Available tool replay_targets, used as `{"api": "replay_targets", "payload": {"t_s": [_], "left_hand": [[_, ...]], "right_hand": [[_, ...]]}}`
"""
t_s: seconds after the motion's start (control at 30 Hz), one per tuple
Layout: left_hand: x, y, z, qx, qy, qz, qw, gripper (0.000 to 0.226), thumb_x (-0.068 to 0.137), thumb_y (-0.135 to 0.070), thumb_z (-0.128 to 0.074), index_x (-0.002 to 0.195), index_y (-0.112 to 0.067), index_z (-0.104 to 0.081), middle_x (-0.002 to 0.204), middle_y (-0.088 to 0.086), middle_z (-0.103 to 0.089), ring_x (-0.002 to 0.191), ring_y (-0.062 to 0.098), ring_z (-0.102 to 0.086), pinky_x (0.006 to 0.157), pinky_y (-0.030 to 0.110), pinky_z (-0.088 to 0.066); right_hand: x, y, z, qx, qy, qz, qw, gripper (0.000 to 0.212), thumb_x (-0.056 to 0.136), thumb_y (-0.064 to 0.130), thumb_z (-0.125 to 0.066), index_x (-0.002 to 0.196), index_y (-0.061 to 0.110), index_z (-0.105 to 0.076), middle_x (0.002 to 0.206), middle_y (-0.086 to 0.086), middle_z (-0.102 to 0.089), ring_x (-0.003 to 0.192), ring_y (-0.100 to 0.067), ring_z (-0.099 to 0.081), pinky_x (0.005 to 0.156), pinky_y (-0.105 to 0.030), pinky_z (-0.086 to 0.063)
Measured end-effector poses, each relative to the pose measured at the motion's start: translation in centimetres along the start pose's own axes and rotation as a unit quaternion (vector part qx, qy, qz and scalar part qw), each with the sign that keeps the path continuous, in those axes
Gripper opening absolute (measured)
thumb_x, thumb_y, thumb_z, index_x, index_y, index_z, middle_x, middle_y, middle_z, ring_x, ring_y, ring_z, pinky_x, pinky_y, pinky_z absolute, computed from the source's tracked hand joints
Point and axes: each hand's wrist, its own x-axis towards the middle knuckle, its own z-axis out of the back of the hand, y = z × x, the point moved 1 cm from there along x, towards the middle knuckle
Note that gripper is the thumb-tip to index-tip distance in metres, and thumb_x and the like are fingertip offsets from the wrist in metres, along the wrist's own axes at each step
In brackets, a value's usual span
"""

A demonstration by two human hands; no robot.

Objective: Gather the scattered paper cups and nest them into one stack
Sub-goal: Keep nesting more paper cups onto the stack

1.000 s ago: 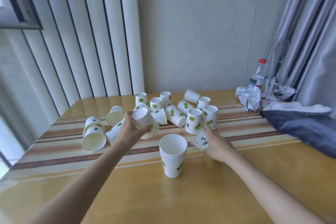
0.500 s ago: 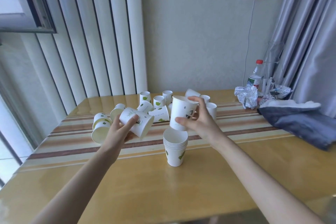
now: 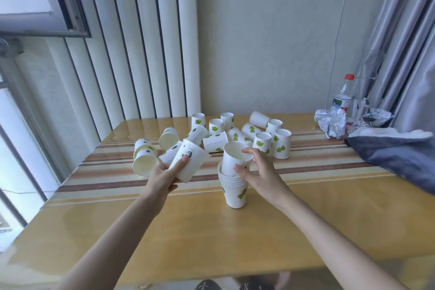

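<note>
Moved down now: right hand [image 3: 255,173] pushing its cup [image 3: 235,158] into the stack [image 3: 233,192], maybe halfway. Left hand [image 3: 164,174] gripping next cup [image 3: 189,161]. Next: let go, drop that one in.

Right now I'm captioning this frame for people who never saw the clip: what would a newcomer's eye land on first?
First, the right hand lowering a paper cup into the stack at the table's centre, not yet fully seated. Next, the left hand holding a tilted cup just to the left. Behind them, a clutter of loose cups, some upright and some tipped, covers the striped table.
</note>
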Motion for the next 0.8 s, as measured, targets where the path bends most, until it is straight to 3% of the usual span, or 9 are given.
{"api": "replay_targets", "payload": {"t_s": [0.07, 0.17, 0.27, 0.37, 0.5, 0.57, 0.63, 0.7, 0.8], "left_hand": [[0.0, 0.2, -0.2, -0.018, 0.009, -0.002, 1.000, 0.062, 0.055, -0.057, -0.074, 0.091, -0.009, -0.057, 0.079, -0.001, -0.061, 0.071, 0.012, -0.057, 0.070, 0.024, -0.043], [0.0, 0.2, -0.5, -0.049, 0.033, -0.032, 0.998, 0.066, 0.069, -0.043, -0.075, 0.118, -0.007, -0.052, 0.098, 0.002, -0.067, 0.087, 0.015, -0.065, 0.072, 0.023, -0.050], [-0.2, -0.8, -1.2, -0.042, 0.048, -0.078, 0.995, 0.051, 0.074, -0.035, -0.068, 0.119, -0.019, -0.052, 0.106, 0.000, -0.069, 0.098, 0.018, -0.065, 0.079, 0.029, -0.053], [-0.4, -1.9, -1.9, -0.035, 0.058, -0.099, 0.993, 0.052, 0.074, -0.037, -0.068, 0.121, -0.020, -0.053, 0.112, 0.002, -0.069, 0.105, 0.019, -0.065, 0.091, 0.035, -0.051], [-0.7, -2.4, -2.6, -0.033, 0.078, -0.114, 0.990, 0.051, 0.079, -0.033, -0.070, 0.124, -0.019, -0.051, 0.115, 0.003, -0.068, 0.108, 0.019, -0.065, 0.087, 0.031, -0.050], [-1.0, -2.5, -3.2, -0.018, 0.102, -0.123, 0.987, 0.048, 0.079, -0.032, -0.067, 0.124, -0.021, -0.051, 0.117, 0.001, -0.069, 0.110, 0.017, -0.064, 0.089, 0.030, -0.049], [-1.1, -2.7, -4.2, 0.004, 0.126, -0.133, 0.983, 0.049, 0.080, -0.031, -0.066, 0.125, -0.023, -0.050, 0.118, 0.000, -0.068, 0.110, 0.015, -0.063, 0.091, 0.030, -0.048], [-1.0, -3.0, -5.6, 0.023, 0.140, -0.142, 0.980, 0.050, 0.080, -0.029, -0.067, 0.127, -0.022, -0.049, 0.117, 0.000, -0.068, 0.110, 0.012, -0.063, 0.089, 0.028, -0.050], [-0.4, -3.0, -7.8, 0.037, 0.158, -0.141, 0.977, 0.052, 0.080, -0.027, -0.070, 0.127, -0.020, -0.048, 0.117, 0.000, -0.068, 0.108, 0.012, -0.064, 0.087, 0.026, -0.053]], "right_hand": [[-0.2, 0.1, 0.2, -0.058, -0.008, 0.042, 0.997, 0.048, 0.087, 0.047, -0.053, 0.130, 0.027, -0.045, 0.118, 0.014, -0.041, 0.118, -0.007, -0.031, 0.103, -0.030, -0.032], [-0.4, 0.4, 0.6, -0.064, 0.011, 0.061, 0.996, 0.045, 0.089, 0.051, -0.045, 0.129, 0.031, -0.046, 0.123, 0.015, -0.041, 0.118, -0.002, -0.029, 0.105, -0.032, -0.034], [-0.3, 1.1, 0.6, -0.012, 0.022, 0.046, 0.999, 0.043, 0.090, 0.039, -0.054, 0.131, 0.032, -0.043, 0.125, 0.013, -0.041, 0.117, -0.001, -0.033, 0.098, -0.023, -0.029], [0.4, 1.8, 0.3, 0.012, 0.024, 0.039, 0.999, 0.047, 0.087, 0.025, -0.061, 0.130, 0.030, -0.042, 0.123, 0.010, -0.048, 0.116, -0.004, -0.046, 0.097, -0.022, -0.034], [0.8, 1.1, -0.1, -0.038, 0.033, 0.045, 0.998, 0.042, 0.090, 0.019, -0.057, 0.131, 0.023, -0.045, 0.125, 0.006, -0.051, 0.117, -0.001, -0.045, 0.101, -0.021, -0.032], [0.6, 0.6, 0.0, 0.049, 0.020, 0.017, 0.998, 0.042, 0.090, 0.019, -0.058, 0.130, 0.023, -0.046, 0.131, 0.007, -0.050, 0.122, -0.002, -0.043, 0.104, -0.023, -0.035], [0.6, 0.2, 0.9, 0.172, -0.029, -0.020, 0.985, 0.035, 0.091, 0.020, -0.056, 0.125, 0.026, -0.048, 0.132, 0.006, -0.050, 0.124, -0.006, -0.045, 0.097, -0.023, -0.042], [0.5, -0.7, 2.1, 0.192, -0.065, -0.034, 0.979, 0.028, 0.093, 0.016, -0.052, 0.119, 0.027, -0.049, 0.131, 0.003, -0.051, 0.124, -0.009, -0.046, 0.093, -0.020, -0.041], [-0.2, -2.1, 3.1, 0.158, -0.067, -0.051, 0.984, 0.034, 0.091, 0.003, -0.049, 0.121, 0.020, -0.049, 0.130, 0.003, -0.052, 0.125, -0.011, -0.045, 0.093, -0.019, -0.039]]}}
